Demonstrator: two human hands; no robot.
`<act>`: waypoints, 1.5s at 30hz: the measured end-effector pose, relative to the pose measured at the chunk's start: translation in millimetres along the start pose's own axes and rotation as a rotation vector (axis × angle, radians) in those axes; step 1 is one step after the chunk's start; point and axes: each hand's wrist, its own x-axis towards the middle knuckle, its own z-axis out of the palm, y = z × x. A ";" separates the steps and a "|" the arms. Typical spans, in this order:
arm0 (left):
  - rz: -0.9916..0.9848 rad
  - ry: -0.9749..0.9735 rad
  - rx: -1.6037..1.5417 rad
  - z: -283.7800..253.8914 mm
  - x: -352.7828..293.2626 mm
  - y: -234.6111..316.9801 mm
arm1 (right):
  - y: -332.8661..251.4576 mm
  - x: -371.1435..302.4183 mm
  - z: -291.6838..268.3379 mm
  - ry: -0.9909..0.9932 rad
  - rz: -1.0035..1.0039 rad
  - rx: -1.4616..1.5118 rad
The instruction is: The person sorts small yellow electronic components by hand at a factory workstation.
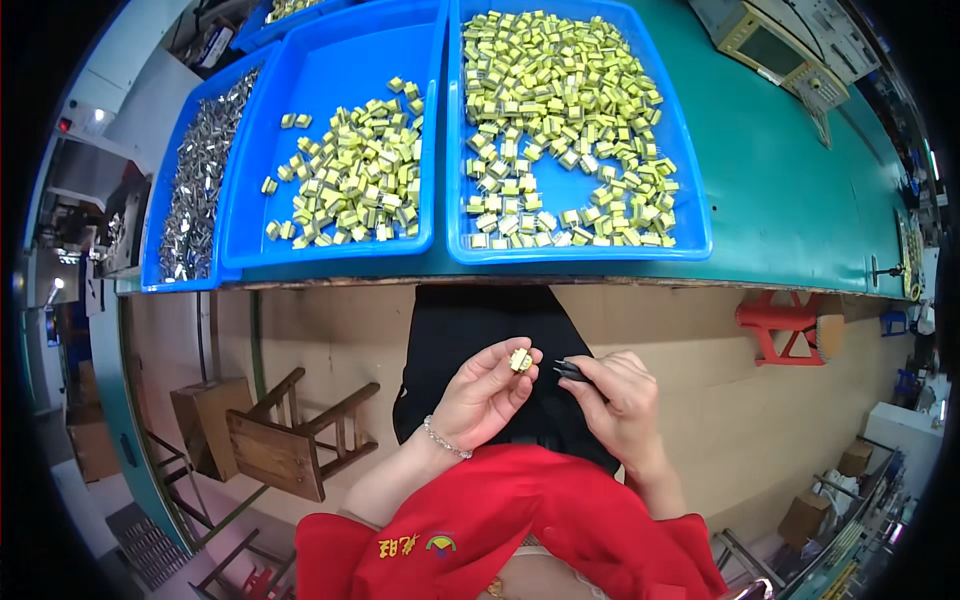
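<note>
Yellow component, small and blocky, sits between the thumb and fingertips of the person's left hand, which grips it from between 7 and 8 o'clock with the palm turned upward. Taking that piece as the centre of the dial, the right hand is near 3 o'clock, its thumb and fingers closed around a dark pointed tool. The tool's tip points at the piece and stands just beside it, apart from it. A beaded bracelet circles the left wrist. Both hands are held above black trousers, and the red shirt fills 6 o'clock.

Beyond the hands, a green bench runs across from about 10 to 2 o'clock. On it, the right blue tray lies between 12 and 1 o'clock, heavily filled with similar yellow pieces, its blue floor showing toward the lower middle. The middle blue tray, near 11 o'clock, holds a looser heap of them. At 10 o'clock the left blue tray contains shiny metal parts. A boxed instrument with a screen rests near 1 o'clock. Lower down, a red stool stands toward 3 o'clock, and a wooden stool is near 8.
</note>
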 end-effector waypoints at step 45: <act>0.070 0.057 0.342 42.7 -4.4 20.0 | 3.4 1.0 1.5 0.029 -0.028 -0.016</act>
